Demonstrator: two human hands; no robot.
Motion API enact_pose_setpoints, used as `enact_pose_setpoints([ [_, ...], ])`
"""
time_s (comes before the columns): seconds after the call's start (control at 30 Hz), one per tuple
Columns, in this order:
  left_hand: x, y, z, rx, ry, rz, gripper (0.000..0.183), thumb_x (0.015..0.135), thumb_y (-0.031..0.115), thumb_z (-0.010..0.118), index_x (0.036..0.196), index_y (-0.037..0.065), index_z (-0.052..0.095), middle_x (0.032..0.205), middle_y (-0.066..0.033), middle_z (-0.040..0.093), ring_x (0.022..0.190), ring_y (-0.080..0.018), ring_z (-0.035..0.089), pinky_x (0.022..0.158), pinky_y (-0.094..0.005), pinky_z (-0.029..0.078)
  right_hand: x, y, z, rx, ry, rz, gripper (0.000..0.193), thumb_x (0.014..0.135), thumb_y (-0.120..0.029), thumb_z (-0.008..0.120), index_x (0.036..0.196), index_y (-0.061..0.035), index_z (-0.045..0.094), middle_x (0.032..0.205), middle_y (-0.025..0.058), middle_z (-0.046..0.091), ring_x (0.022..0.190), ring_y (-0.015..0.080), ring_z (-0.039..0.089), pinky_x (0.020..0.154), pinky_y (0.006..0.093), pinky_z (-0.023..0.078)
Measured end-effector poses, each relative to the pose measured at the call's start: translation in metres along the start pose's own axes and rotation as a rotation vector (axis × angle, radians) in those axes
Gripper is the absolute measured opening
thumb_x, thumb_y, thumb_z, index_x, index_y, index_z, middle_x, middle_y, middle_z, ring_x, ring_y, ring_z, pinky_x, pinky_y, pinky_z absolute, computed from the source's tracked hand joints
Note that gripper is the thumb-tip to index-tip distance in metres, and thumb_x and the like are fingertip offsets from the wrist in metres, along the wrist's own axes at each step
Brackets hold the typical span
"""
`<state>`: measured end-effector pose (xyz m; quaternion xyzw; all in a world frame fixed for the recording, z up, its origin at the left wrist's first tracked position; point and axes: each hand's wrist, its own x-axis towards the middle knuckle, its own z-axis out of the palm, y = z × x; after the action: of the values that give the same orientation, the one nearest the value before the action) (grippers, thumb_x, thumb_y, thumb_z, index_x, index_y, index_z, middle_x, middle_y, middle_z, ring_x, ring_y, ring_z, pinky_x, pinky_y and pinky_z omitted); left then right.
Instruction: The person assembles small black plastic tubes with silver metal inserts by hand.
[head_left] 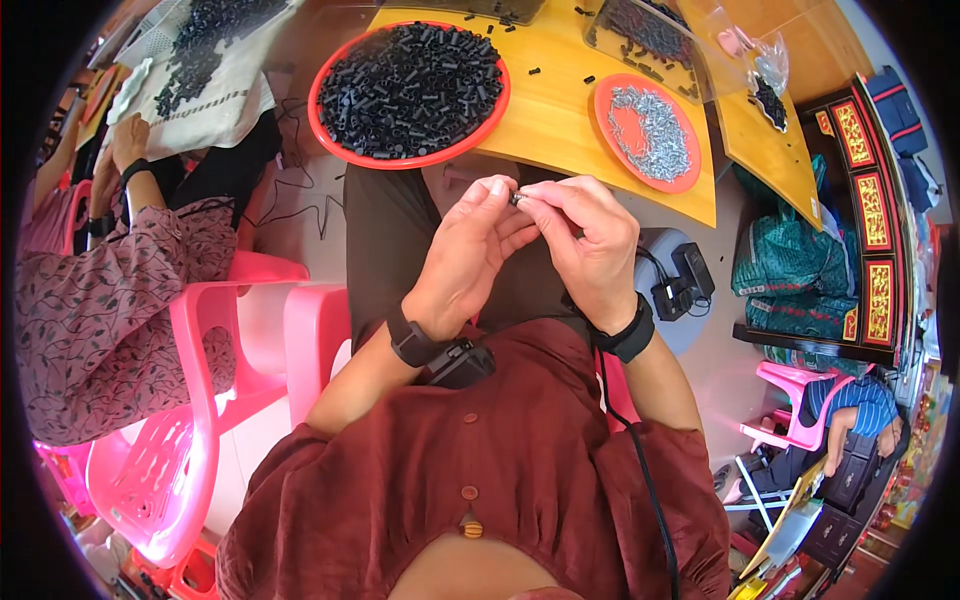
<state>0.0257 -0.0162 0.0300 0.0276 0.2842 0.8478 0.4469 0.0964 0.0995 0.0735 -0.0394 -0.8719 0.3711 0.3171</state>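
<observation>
Trays [415,163] hold black parts [412,90] and silver bits [657,130]; fingers [489,192] pinch a small dark piece [516,198].

Obstacles: red tray [415,163] of black pieces, left beyond the fingers [562,197]; orange-red dish [679,185] of silvery pieces, right beyond. Passage: bare yellow tabletop [550,120] between.

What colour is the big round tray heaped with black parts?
The tray is red, seen best in the head view.

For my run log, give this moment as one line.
Left hand: pinching small dark piece; right hand: likewise; black pieces: heaped in red tray
</observation>
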Motion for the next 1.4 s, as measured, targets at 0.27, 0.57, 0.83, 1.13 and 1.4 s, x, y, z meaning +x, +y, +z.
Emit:
enact_pose_setpoints([
  [0.27, 0.007, 0.0, -0.009, 0.048, -0.043, 0.004, 0.014, 0.098, 0.019, 0.049, 0.101, 0.006, 0.055, 0.089, -0.003, 0.063, 0.072, -0.0089, 0.059, 0.067, -0.0202, 0.048, 0.008, -0.002, -0.008, -0.01, -0.014, 0.028, 0.008, 0.082, -0.001, 0.063, 0.09, 0.0006, 0.065, 0.079, 0.0122, 0.062, 0.069, 0.0239, 0.062, 0.062, 0.03, 0.049],
  [0.57, 0.011, 0.001, -0.013, 0.093, -0.031, 0.063, 0.012, 0.093, 0.01, 0.056, 0.103, 0.003, 0.058, 0.093, -0.0063, 0.065, 0.075, -0.009, 0.061, 0.068, -0.0186, 0.05, 0.012, 0.001, -0.012, -0.005, -0.058, 0.05, 0.008, 0.082, -0.001, 0.063, 0.09, 0.0009, 0.064, 0.079, 0.0132, 0.061, 0.069, 0.0259, 0.061, 0.062, 0.0317, 0.048],
  [0.83, 0.014, -0.002, -0.018, 0.016, 0.011, 0.04, 0.01, 0.092, 0.01, 0.059, 0.099, 0.004, 0.06, 0.09, -0.0039, 0.064, 0.075, -0.009, 0.063, 0.067, -0.0181, 0.052, 0.013, 0.005, -0.01, -0.025, -0.113, 0.046, 0.01, 0.079, -0.002, 0.066, 0.088, -0.0013, 0.066, 0.079, 0.0118, 0.061, 0.069, 0.0268, 0.061, 0.061, 0.0323, 0.048],
  [1.13, 0.018, -0.005, -0.033, -0.051, 0.052, 0.022, 0.008, 0.091, 0.013, 0.06, 0.093, 0.005, 0.06, 0.084, -0.0017, 0.063, 0.067, -0.0062, 0.059, 0.059, -0.016, 0.048, 0.028, 0.015, -0.006, 0.146, -0.343, 0.39, 0.011, 0.075, -0.008, 0.07, 0.085, -0.0021, 0.069, 0.07, 0.0048, 0.061, 0.059, 0.0122, 0.055, 0.053, 0.0237, 0.042],
  [1.4, 0.023, 0.007, -0.04, -0.111, 0.071, -0.026, 0.019, 0.093, 0.025, 0.058, 0.097, 0.007, 0.057, 0.087, -0.0021, 0.057, 0.064, -0.004, 0.046, 0.056, -0.0146, 0.038, 0.121, 0.085, -0.016, -0.313, -0.362, 0.109, 0.018, 0.08, -0.018, 0.062, 0.084, -0.0018, 0.069, 0.079, 0.0156, 0.067, 0.072, 0.0293, 0.064, 0.067, 0.0368, 0.05],
])
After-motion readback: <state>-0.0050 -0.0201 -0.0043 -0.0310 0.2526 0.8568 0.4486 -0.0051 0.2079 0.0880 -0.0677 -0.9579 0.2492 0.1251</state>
